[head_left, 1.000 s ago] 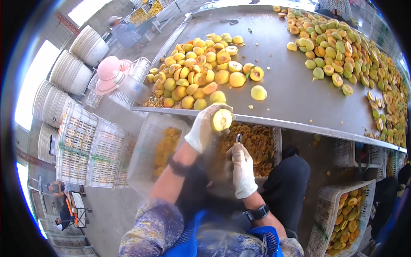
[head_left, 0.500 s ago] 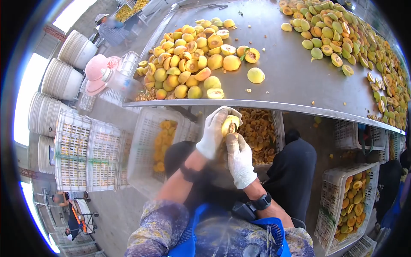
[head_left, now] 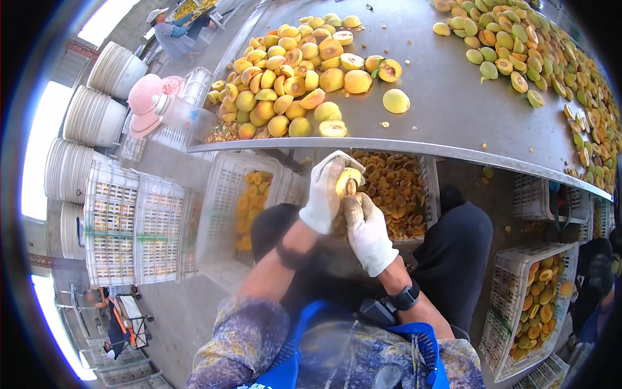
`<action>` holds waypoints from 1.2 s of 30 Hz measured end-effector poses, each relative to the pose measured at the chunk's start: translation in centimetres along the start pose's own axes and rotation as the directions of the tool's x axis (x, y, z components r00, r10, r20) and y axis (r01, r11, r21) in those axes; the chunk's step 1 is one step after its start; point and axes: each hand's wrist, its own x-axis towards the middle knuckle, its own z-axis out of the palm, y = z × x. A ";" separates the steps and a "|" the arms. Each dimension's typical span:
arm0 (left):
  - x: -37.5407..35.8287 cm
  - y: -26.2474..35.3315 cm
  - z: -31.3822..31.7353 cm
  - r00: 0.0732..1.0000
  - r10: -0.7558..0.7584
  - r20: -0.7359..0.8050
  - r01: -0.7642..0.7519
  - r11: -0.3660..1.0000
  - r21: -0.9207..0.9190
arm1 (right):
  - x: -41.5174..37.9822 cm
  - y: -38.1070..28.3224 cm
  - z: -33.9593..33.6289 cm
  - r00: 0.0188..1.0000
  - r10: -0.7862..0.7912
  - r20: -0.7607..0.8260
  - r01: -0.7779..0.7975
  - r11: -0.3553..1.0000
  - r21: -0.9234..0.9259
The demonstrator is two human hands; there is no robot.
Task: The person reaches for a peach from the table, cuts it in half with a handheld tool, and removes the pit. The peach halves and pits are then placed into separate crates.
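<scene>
My left hand (head_left: 325, 190), in a white glove with stained fingers, is closed around a yellow fruit half (head_left: 348, 180) with its brown pit side showing. Thumb and fingertips of my right hand (head_left: 369, 232), gloved too, press at the pit in its middle. Both hands are just below the front edge of the metal table (head_left: 440, 120). Behind them stands a crate of cut fruit pieces (head_left: 396, 194). On the table above lies a pile of fruit halves (head_left: 285, 78), with one fruit (head_left: 396, 101) apart to the right.
A larger fruit pile (head_left: 525, 58) covers the table's right side. White crates (head_left: 139, 223) stand stacked at the left, under a person in a pink hat (head_left: 150, 104). Another crate (head_left: 534, 305) of fruit sits at the lower right. A seated person (head_left: 170, 32) is farther off.
The view has shifted slightly. My left hand still holds the fruit half, and my right fingertips have moved a little at its pit.
</scene>
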 end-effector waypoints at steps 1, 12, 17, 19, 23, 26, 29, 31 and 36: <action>0.0 0.1 -0.1 1.000 0.018 0.010 -0.018 1.000 0.020 | -0.1 -0.1 0.1 1.000 0.004 0.006 -0.004 1.000 0.020; 0.0 -0.3 0.2 1.000 -0.025 -0.002 0.025 0.995 -0.093 | -0.6 -1.5 0.4 0.992 0.127 0.025 -0.130 0.973 0.191; -0.1 -0.8 -0.6 0.998 0.054 0.014 -0.055 0.997 0.045 | 0.0 1.7 0.5 0.993 -0.118 -0.021 0.116 0.991 -0.061; -0.4 -0.6 -0.3 0.997 0.080 -0.024 -0.079 0.995 0.061 | -0.1 1.6 0.3 0.997 -0.079 0.007 0.079 0.990 -0.118; -0.2 -1.1 -1.2 0.996 0.078 0.031 -0.079 0.996 0.051 | -0.4 0.0 0.2 0.995 0.086 0.044 -0.085 0.996 -0.022; -0.1 -1.2 -2.0 0.975 0.176 0.136 -0.205 0.947 0.246 | -0.8 -1.0 0.1 0.991 0.122 0.055 -0.122 0.992 -0.015; 0.8 -1.3 -3.0 0.973 0.081 0.216 -0.145 0.942 0.303 | -0.8 -1.5 0.2 0.988 0.140 0.064 -0.142 0.990 0.023; 0.9 -0.4 -1.8 0.971 -0.228 0.071 0.226 0.973 0.042 | -0.3 -0.6 0.0 0.997 0.048 0.056 -0.047 0.999 -0.008; -0.3 0.3 0.8 0.986 -0.117 -0.115 0.086 0.966 -0.244 | 0.7 0.2 -0.2 0.989 0.130 0.068 -0.134 0.990 0.054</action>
